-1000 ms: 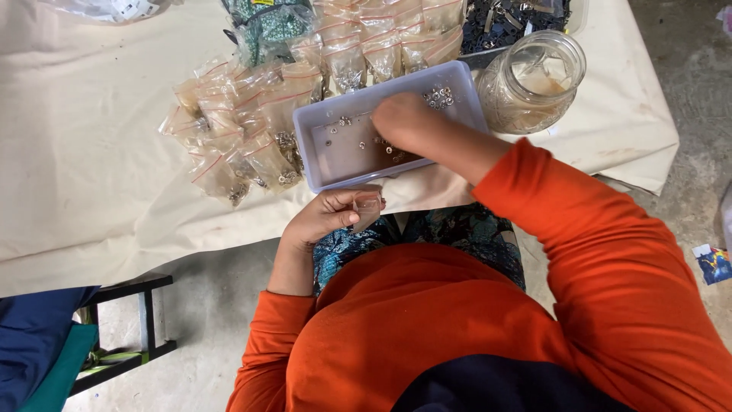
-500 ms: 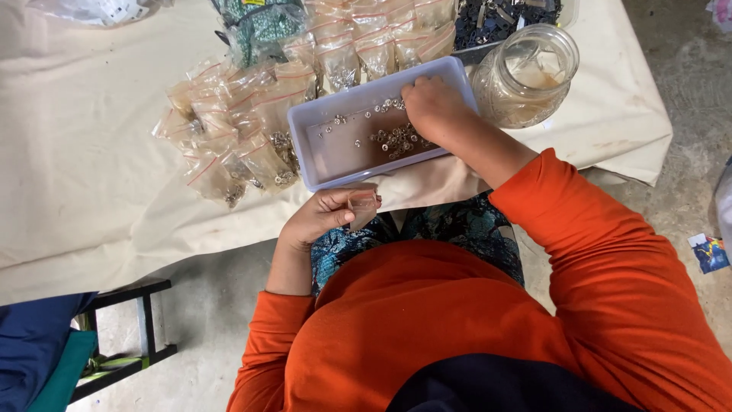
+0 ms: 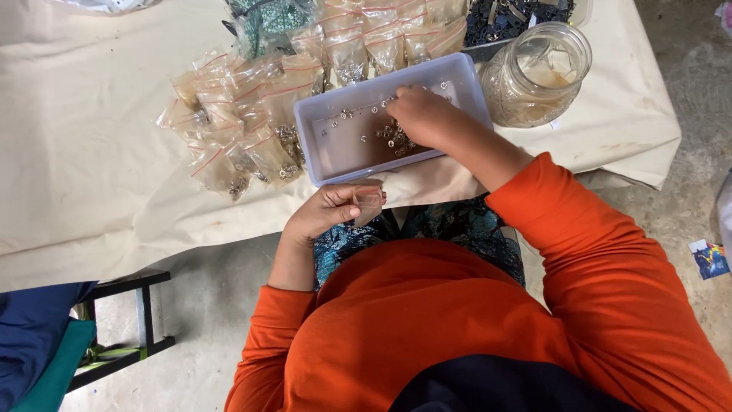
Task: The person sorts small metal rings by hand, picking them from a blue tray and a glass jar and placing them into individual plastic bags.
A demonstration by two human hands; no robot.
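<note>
A pale lavender plastic tray [image 3: 320,156] lies on the cloth-covered table and holds several small metal rings [image 3: 347,114]. My right hand [image 3: 423,114] reaches into the tray with its fingers bunched over a cluster of rings near the middle; whether any are pinched is hidden. My left hand [image 3: 328,210] is held below the table edge, in front of the tray, and grips a small clear plastic bag [image 3: 370,204].
Many small clear bags with red zip strips [image 3: 244,114], filled with metal parts, lie left of and behind the tray. A clear glass jar [image 3: 537,72] stands right of it. A beige cloth [image 3: 91,137] covers the table. A dark stool [image 3: 130,328] stands lower left.
My right hand has shifted a little within the tray, working among the rings. My left hand still holds the small bag by the table edge. The view has drifted slightly.
</note>
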